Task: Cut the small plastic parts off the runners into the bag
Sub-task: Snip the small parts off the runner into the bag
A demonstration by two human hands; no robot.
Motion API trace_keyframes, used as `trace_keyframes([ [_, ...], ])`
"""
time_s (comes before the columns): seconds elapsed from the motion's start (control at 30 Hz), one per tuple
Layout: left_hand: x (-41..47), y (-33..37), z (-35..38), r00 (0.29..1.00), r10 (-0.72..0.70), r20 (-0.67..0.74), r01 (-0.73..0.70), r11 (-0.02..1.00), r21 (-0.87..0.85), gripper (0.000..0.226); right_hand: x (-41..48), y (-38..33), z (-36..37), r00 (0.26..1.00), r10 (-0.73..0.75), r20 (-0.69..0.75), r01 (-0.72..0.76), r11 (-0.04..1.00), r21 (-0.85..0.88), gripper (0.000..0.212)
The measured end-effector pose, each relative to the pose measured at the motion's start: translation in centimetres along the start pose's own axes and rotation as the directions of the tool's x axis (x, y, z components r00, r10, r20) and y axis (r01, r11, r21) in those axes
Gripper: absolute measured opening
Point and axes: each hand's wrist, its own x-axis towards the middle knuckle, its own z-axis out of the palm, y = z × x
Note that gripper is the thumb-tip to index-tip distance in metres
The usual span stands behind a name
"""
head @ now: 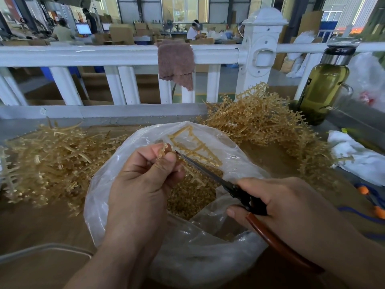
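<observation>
Head view: pinching a tan runner (193, 142) over the mouth of the clear plastic bag (100, 195) with the left hand (143, 180), thumb and fingers curled tight on its near end. Gripping scissors (208, 170) with the right hand (291, 205) at the bag's right rim, fingers wrapped round the black and brown handles, with blades seemingly together and tip right by the left thumb. Seeing loose cut parts (187, 199) heaped inside the bag. Left of the bag, a stripped-looking runner pile (52, 159); behind-right of it, a bushier runner pile (260, 122) with parts on. Further right of the bag, a glass bottle (323, 88) of greenish liquid and a white cloth (358, 155). Behind the bag, a white railing (83, 55) with a brown towel (176, 63) draped over.
</observation>
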Motion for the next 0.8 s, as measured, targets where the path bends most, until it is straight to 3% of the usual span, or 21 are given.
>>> trace_keyframes([
  [0.17, -0.04, 0.15, -0.03, 1.000, -0.030, -0.002, 0.030, 0.999, -0.019, 0.012, 0.12, -0.07, 0.10, 0.999, 0.007, 0.032, -0.007, 1.000, 0.011, 0.029],
  [0.37, 0.02, 0.06, 0.04, 0.998, -0.064, 0.012, 0.064, 0.998, 0.001, 0.012, 0.29, -0.20, 0.51, 0.998, 0.036, 0.042, -0.037, 0.999, 0.020, 0.049],
  [0.5, 0.04, 0.06, 0.02, 0.997, -0.082, 0.014, 0.082, 0.997, 0.005, 0.011, 0.15, -0.25, 0.43, 1.000, 0.022, 0.005, -0.022, 0.998, -0.066, 0.053],
  [0.8, -0.14, 0.20, 0.30, 0.998, -0.068, 0.003, 0.068, 0.998, 0.018, 0.011, -0.02, 0.38, 0.51, 0.999, -0.014, -0.035, 0.013, 0.999, -0.032, 0.040],
])
